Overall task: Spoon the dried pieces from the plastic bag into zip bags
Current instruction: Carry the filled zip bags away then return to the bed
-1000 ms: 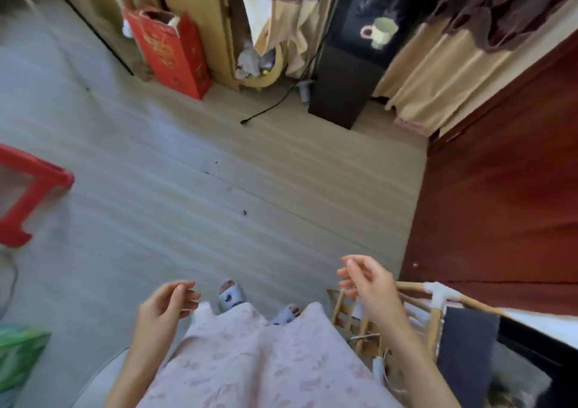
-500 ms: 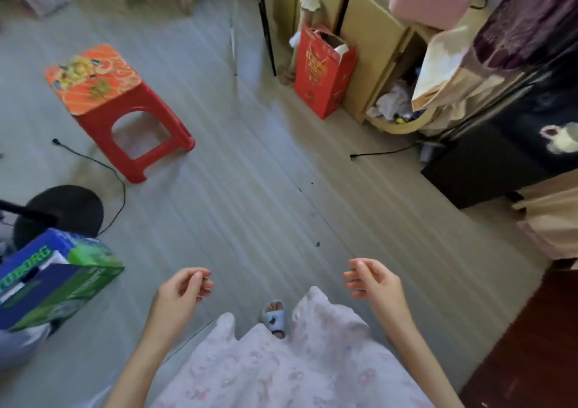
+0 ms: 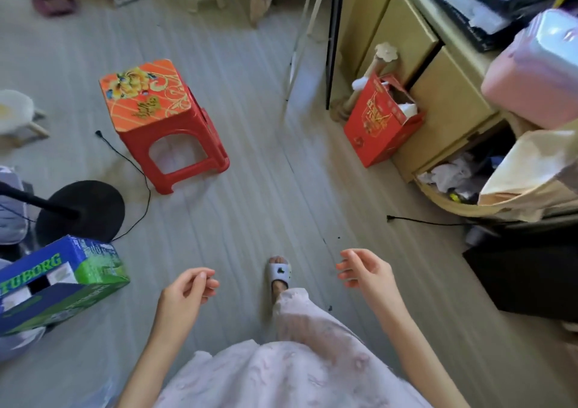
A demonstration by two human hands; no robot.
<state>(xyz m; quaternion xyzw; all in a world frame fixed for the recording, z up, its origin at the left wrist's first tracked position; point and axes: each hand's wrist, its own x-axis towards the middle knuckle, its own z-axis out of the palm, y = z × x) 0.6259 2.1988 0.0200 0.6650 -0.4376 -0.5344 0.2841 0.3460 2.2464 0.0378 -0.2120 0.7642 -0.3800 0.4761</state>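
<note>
Containers first: there's a red gift carton (image 3: 380, 123) standing on the floor (image 3: 250, 188) against the yellow cabinet (image 3: 438, 101), top flaps open, with some white stuff poking out that I can't make out. A round basket (image 3: 450, 203) sits under the cabinet's end, holding crumpled cloth or paper. Over on the left is a blue and green Tuborg box (image 3: 59, 282) lying on its side, a cutout in its face showing dark inside. A pink case (image 3: 531, 73) rests on top of the cabinet.

The plastic bag of dried pieces, the spoon and the zip bags aren't anywhere in this view, so no telling where they are.

Left hand (image 3: 184, 298) hangs in front of the pale pink dress (image 3: 281, 376), fingers (image 3: 203, 278) loosely curled, holding nothing. Right hand (image 3: 366, 273) is the same deal, fingers relaxed and slightly bent, touching nothing. One slippered foot (image 3: 279, 273) shows between them. Red plastic stool (image 3: 162, 120) stands mid-floor, well apart from both hands.
</note>
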